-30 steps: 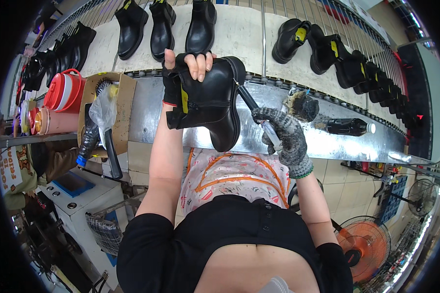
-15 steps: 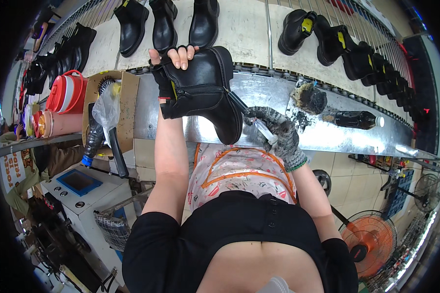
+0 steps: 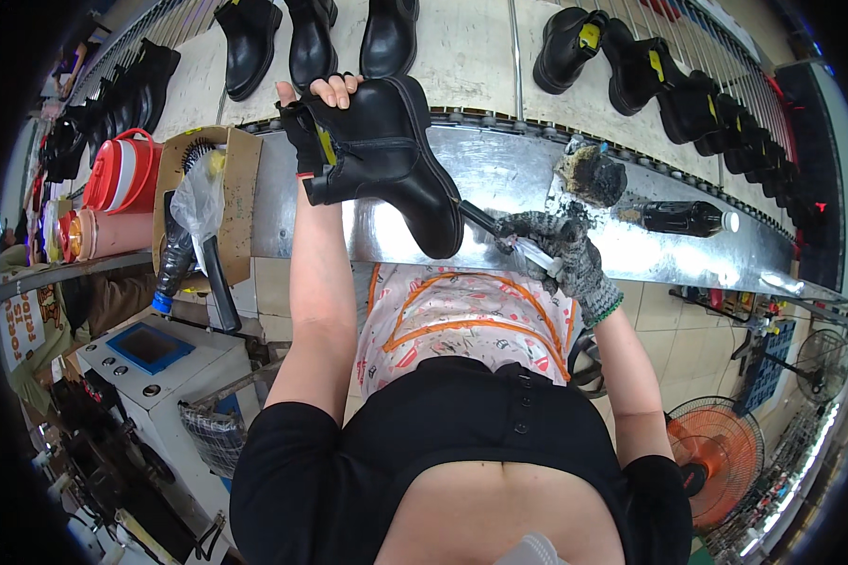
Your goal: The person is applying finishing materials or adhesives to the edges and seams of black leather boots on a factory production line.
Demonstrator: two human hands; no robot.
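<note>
My left hand (image 3: pixel 337 91), its fingers hooked over the shaft, grips a black ankle boot (image 3: pixel 384 141) tilted on its side above the metal bench. Its side zip faces up, its toe points toward me and its sole faces right. In a grey knitted glove, my right hand (image 3: pixel 575 259) closes around a slim dark brush-like tool (image 3: pixel 479 217). The tool's thin tip meets the sole edge toward the front of the boot. Something whitish (image 3: pixel 535 254) also shows between the gloved fingers; I cannot make out what it is.
Behind the metal bench (image 3: pixel 297 217), black boots (image 3: pixel 393 42) stand along a conveyor (image 3: pixel 481 56). A blackened lump (image 3: pixel 594 179) and a dark bottle (image 3: pixel 683 218) with a white cap are at right. A cardboard box (image 3: pixel 240 188) and red jug (image 3: pixel 122 174) stand left.
The boot in my left hand has shifted slightly up and left. My gloved hand has moved right and a little down, and the tool's tip now touches the sole edge nearer the toe.
</note>
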